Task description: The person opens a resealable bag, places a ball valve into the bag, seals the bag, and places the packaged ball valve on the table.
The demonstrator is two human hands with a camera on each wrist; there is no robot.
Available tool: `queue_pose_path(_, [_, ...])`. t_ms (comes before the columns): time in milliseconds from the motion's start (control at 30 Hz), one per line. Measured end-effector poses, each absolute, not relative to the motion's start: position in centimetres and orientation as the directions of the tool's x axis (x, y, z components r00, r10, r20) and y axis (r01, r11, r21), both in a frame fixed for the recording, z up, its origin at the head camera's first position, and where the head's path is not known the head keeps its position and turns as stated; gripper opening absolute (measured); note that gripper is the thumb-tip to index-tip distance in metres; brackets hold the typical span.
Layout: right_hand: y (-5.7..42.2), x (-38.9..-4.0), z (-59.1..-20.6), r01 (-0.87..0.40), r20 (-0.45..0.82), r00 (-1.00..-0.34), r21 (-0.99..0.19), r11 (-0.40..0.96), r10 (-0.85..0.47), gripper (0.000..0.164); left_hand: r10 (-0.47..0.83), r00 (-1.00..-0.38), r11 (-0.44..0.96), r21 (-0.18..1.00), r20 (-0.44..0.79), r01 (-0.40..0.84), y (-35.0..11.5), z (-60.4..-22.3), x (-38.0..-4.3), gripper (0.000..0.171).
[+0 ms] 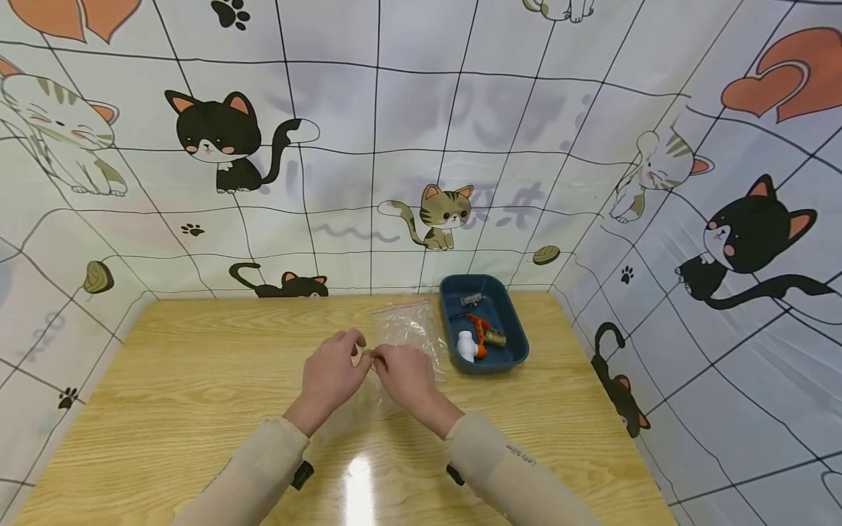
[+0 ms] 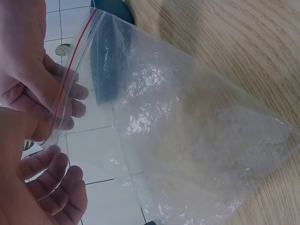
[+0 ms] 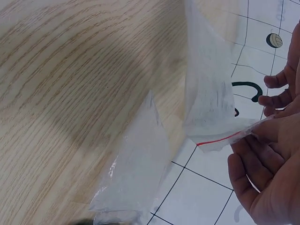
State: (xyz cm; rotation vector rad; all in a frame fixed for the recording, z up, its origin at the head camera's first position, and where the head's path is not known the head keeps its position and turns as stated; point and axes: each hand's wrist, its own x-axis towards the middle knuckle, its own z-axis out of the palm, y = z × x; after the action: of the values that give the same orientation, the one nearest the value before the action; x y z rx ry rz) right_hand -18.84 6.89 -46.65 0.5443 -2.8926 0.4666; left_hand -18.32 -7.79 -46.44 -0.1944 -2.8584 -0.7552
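A clear zip-lock bag [image 2: 159, 112] with a red strip along its mouth hangs from both hands, over the table. My left hand [image 1: 329, 372] pinches the bag's mouth edge between thumb and forefinger, its other fingers loosely bent. My right hand [image 1: 408, 376] pinches the same edge close beside it; in the left wrist view its fingers show through the plastic. Nothing can be made out inside the bag. A second clear bag [image 3: 136, 164] lies flat on the table, just beyond the right hand and left of the blue bin.
The dark blue bin [image 1: 517, 358] at the back right holds a white plastic piece [image 1: 467, 346], an orange tool [image 1: 480, 322], a brass-coloured fitting [image 1: 495, 338] and a small silvery item [image 1: 471, 299]. Cat-patterned sheeting [image 1: 342, 183] walls the wooden table [image 1: 197, 372] at back and sides.
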Motion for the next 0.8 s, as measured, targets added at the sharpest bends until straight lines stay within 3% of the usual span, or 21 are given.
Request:
queue_pose_path(400, [7.14,-18.90,-46.56,-0.412,0.278,-0.896,-0.231,0.881,-0.346,0.015,0.127,-0.933,0.851,0.446,0.337,0.277,-7.92,-46.85,-18.61,0.006])
queue_pose_path(600, [7.09,-18.87,-46.66,-0.430,0.309,-0.866,-0.058,0.901,-0.394,0.020,0.121,-0.945,0.858,0.448,0.303,0.253,-8.01,-46.60,-18.73,0.010])
queue_pose_path(800, [7.19,-18.95,-47.11,-0.448,0.374,-0.814,0.085,0.890,-0.445,0.009,0.119,-0.951,0.864,0.443,0.285,0.241,-8.20,-46.41,-18.73,0.017])
